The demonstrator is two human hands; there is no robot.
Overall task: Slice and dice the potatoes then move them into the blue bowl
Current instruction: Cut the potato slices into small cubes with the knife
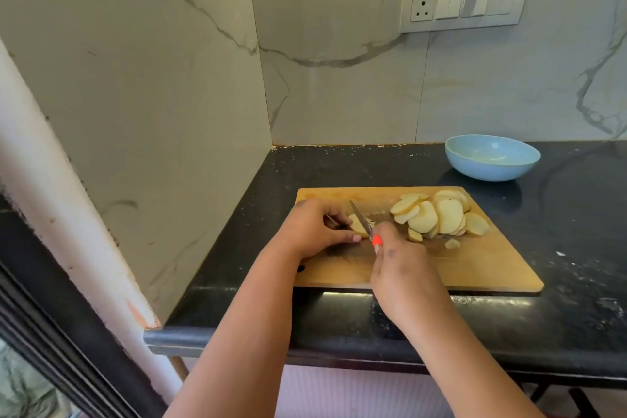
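A wooden cutting board point(492, 268) lies on the black counter. My left hand point(314, 229) curls its fingers round a small potato piece point(358, 227) near the board's left side. My right hand point(403, 265) grips a knife point(362, 220) by its orange handle, and the blade rests across that piece. A heap of pale potato slices point(437, 217) sits on the board's far right part, with a small bit point(453, 243) loose beside it. The blue bowl point(492, 161) stands behind the board, to the right, with a pale smear inside.
The black counter point(559, 214) has white specks scattered on it. A marble wall point(152, 95) closes the left side right beside the board, another runs along the back. A switch panel point(464, 3) is mounted on the back wall. The counter's front edge point(339, 346) is near my arms.
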